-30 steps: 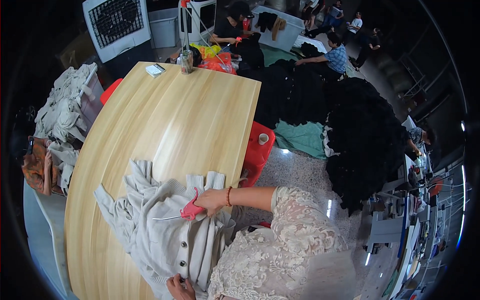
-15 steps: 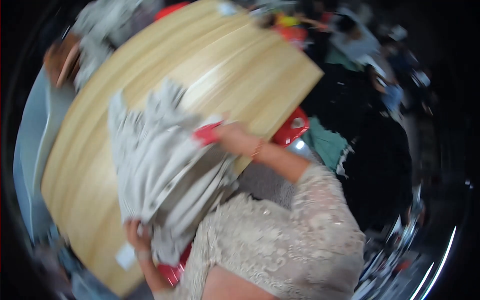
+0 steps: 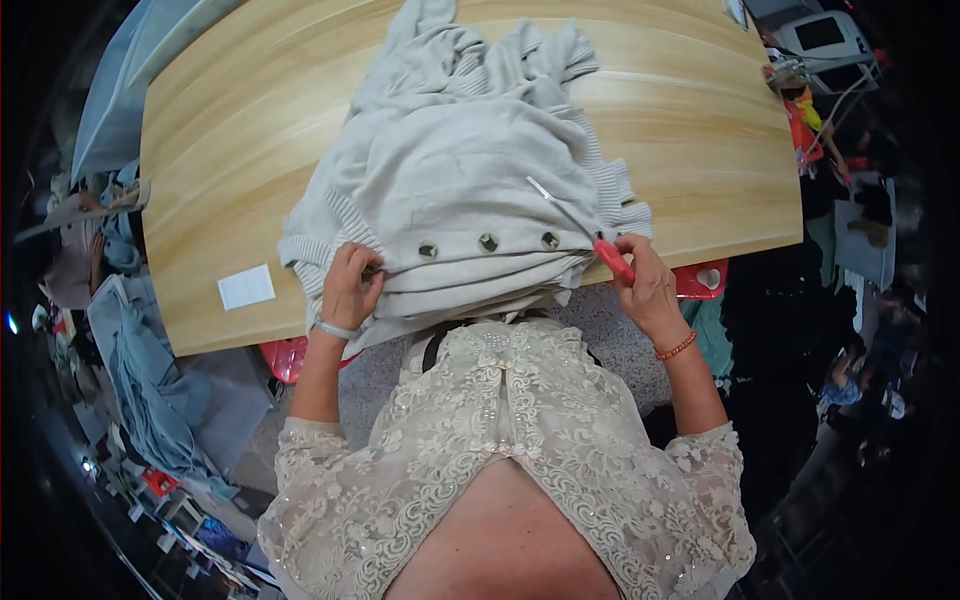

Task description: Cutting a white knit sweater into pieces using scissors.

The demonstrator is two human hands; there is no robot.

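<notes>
A light grey knitted cardigan (image 3: pixel 470 150) lies over the near edge of the wooden table, its sleeves stretched toward the far side. Dark buttons (image 3: pixel 487 242) run in a row along its near band. At the band's left end, my left hand (image 3: pixel 350 287) is closed on the knit, thumb and fingers pinching the edge. My right hand (image 3: pixel 648 288) is closed around a slim tool with a red handle (image 3: pixel 613 261). Its thin metal shaft points up and left over the cardigan; its exact kind is unclear. That hand is beside the cardigan's right edge.
The wooden table (image 3: pixel 700 130) carries a white paper slip (image 3: pixel 246 288) left of the cardigan. A grey machine (image 3: pixel 825 45) stands at the far right. Red stools (image 3: pixel 700 280) show below the table edge. Blue-grey cloth (image 3: pixel 150 370) hangs at the left, dark fabric (image 3: pixel 775 290) lies right.
My view has turned, so the table now runs across it. My right hand is at the cardigan's right edge with the red-handled tool; my left hand still grips the left end.
</notes>
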